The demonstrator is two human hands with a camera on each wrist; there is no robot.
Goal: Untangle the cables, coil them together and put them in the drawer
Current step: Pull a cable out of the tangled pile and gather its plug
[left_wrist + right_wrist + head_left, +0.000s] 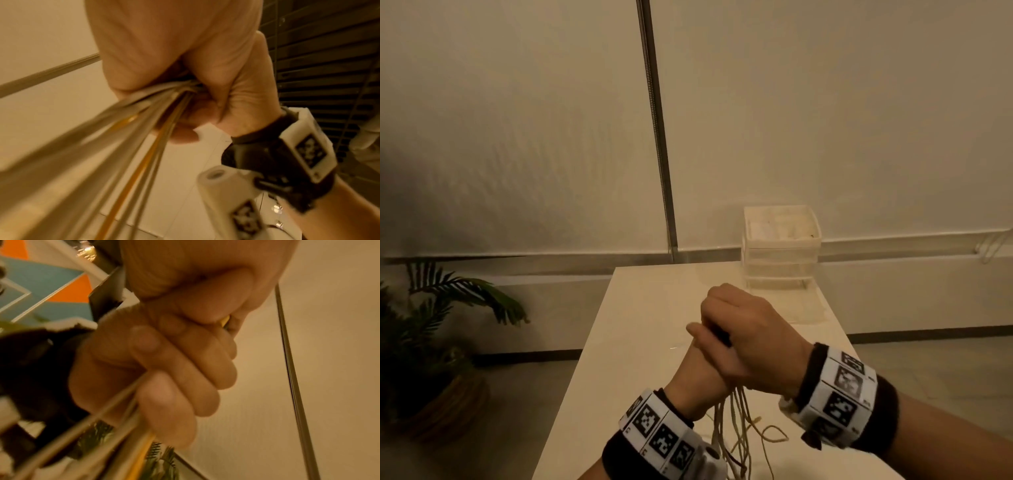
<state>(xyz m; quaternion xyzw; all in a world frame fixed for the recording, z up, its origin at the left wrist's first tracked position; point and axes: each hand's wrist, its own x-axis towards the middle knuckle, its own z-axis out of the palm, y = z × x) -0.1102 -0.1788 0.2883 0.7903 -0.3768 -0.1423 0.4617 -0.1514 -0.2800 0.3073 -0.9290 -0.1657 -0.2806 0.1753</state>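
Head view: left hand (698, 373) and right hand (743, 335), fingers of both curled tight round the cables (736, 428), raised above the table (640, 329). Strands dangle loose below. Risk: trailing ends re-knot while coiling. Drawer unit (780, 250) sits far right.

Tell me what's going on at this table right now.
A person holds a bundle of cables up over the white table, the left hand and right hand clasped together around its top. The strands hang down to the tabletop. The small drawer unit stands at the table's far end; no cables are in it yet.
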